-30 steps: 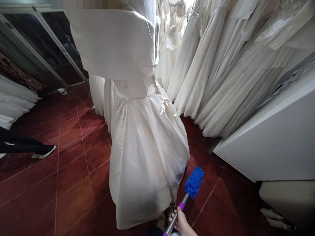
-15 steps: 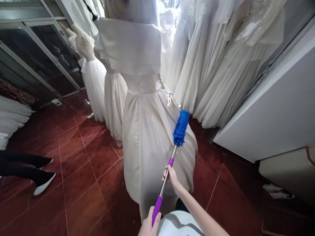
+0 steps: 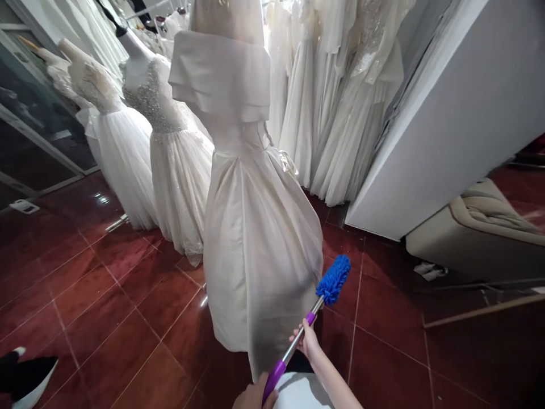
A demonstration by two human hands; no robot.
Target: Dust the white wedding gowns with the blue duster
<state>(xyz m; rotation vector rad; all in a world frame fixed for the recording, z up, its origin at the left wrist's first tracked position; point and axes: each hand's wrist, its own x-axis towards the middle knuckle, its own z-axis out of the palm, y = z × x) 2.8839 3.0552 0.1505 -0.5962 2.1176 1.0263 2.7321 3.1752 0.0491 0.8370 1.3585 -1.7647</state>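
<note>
A duster with a blue fluffy head (image 3: 334,278), a metal shaft and purple grips points up and to the right. My left hand (image 3: 253,393) is wrapped around its lower purple handle (image 3: 275,379) at the bottom of the view. Farther up, my right hand (image 3: 307,341) closes around the shaft just below the upper purple collar. The blue head is by the lower right side of a cream satin wedding gown (image 3: 264,227) on a mannequin; whether it touches the fabric I cannot tell. A small bow (image 3: 288,162) hangs at the gown's waist.
White gowns on mannequins (image 3: 123,159) stand to the left, and more dresses (image 3: 340,142) hang behind. A white slanted panel (image 3: 409,142) and a beige armchair (image 3: 464,244) are at the right. A person's shoe (image 3: 36,386) shows at the lower left on red tiles.
The duster head has moved down and right, from in front of the skirt to beside its lower right edge. My view has shifted right. The other person's legs have mostly left the view.
</note>
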